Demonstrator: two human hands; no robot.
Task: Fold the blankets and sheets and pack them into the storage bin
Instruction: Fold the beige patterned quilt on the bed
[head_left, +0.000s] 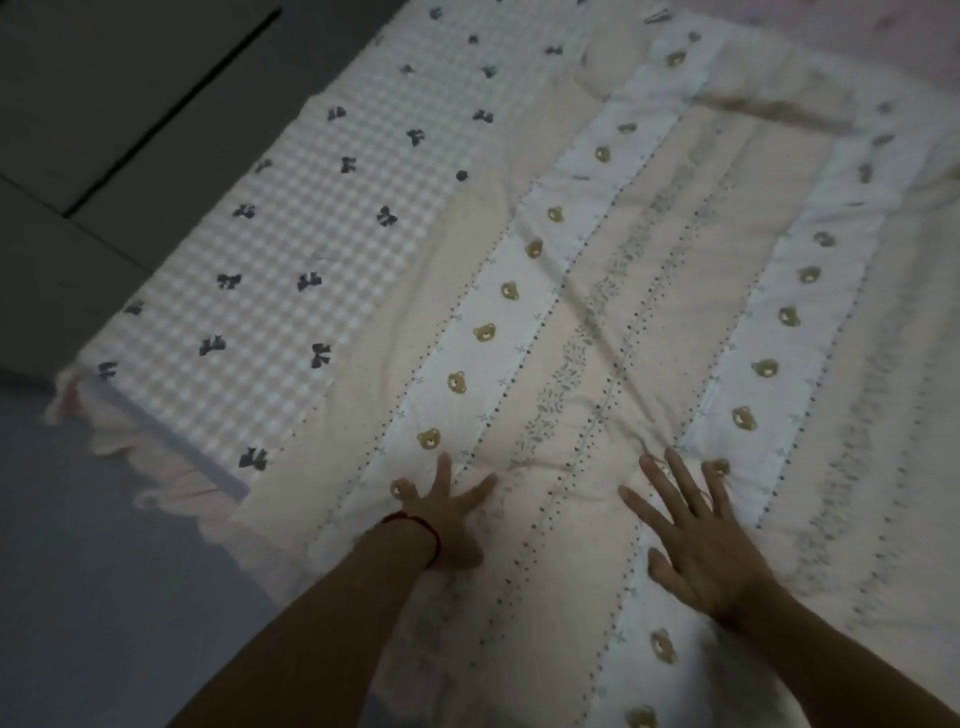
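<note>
Pressing from the head view, your left hand (441, 512) and right hand (696, 540) lie flat with fingers spread on the bear-striped blanket (597, 322), gripping nothing. It lies spread on the bed, atop the gingham sheet (311, 228). Smooth too hard and you likely drag both layers, bunching the diagonal crease. Its stripes, probably its long axis, run from you toward the upper right. No storage bin shows.
</note>
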